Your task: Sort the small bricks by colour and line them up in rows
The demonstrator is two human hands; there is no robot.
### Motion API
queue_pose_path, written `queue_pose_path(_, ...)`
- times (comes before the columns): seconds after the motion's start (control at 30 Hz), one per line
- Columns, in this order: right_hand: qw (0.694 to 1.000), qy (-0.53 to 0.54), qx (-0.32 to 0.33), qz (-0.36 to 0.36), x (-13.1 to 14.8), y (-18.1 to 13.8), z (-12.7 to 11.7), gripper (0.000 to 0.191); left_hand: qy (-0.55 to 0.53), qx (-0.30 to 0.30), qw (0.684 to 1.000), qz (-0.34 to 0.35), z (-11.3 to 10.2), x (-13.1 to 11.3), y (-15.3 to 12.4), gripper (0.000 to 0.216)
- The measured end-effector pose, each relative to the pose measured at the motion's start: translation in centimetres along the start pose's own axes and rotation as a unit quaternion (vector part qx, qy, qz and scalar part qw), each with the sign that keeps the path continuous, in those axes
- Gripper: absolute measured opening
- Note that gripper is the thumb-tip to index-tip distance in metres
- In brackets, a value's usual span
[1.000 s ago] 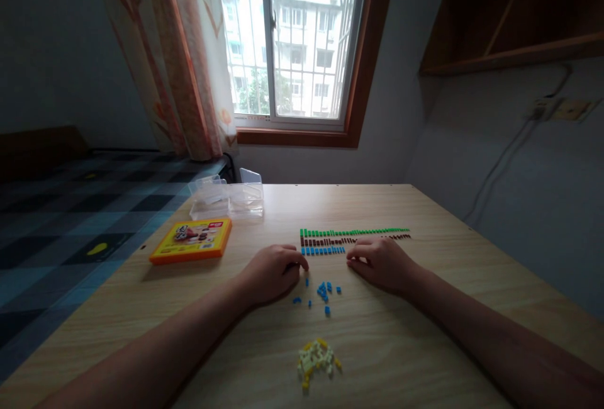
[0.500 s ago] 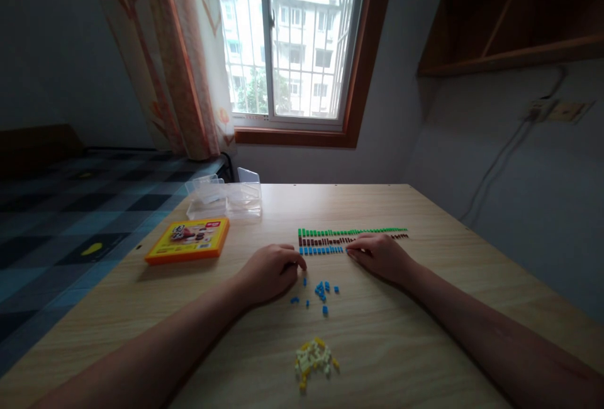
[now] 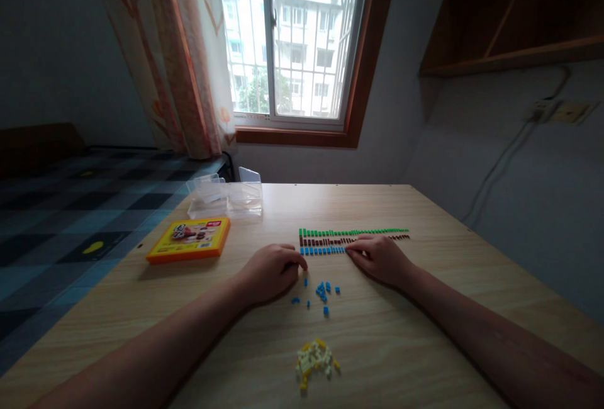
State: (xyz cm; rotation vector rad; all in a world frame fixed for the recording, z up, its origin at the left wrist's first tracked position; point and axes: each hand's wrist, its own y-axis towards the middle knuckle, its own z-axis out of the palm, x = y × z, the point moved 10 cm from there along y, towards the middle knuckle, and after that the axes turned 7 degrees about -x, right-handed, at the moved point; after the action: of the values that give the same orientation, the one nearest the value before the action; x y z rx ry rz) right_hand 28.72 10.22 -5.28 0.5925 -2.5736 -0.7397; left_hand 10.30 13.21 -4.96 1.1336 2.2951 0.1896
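Three rows of tiny building bricks run across the table: a green row at the back, a brown row, and a shorter blue row in front. At the right end of the blue row, my right hand pinches a small blue brick, mostly hidden by the fingertips. The hand also covers part of the brown row. My left hand rests on the wood left of the loose blue bricks, fingers loosely bent and apart, holding nothing visible. Closer to me lies a pile of pale and bright yellow bricks.
On the left of the table lies a yellow-orange box with a printed lid. Behind it stand clear plastic containers. A bed with checked cover adjoins the left side; a window and a wall shelf are beyond.
My right hand has shifted very slightly left, bringing its fingertips up against the end of the blue row. My left hand stays where it was.
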Motion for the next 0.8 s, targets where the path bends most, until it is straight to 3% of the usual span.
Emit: queue_pose_path(0.8,1.000,-0.007,-0.009,-0.013,0.19,-0.13,-0.26,0.020,-0.010,0.002,1.000,0.000,0.26,0.18,0.02,0.033)
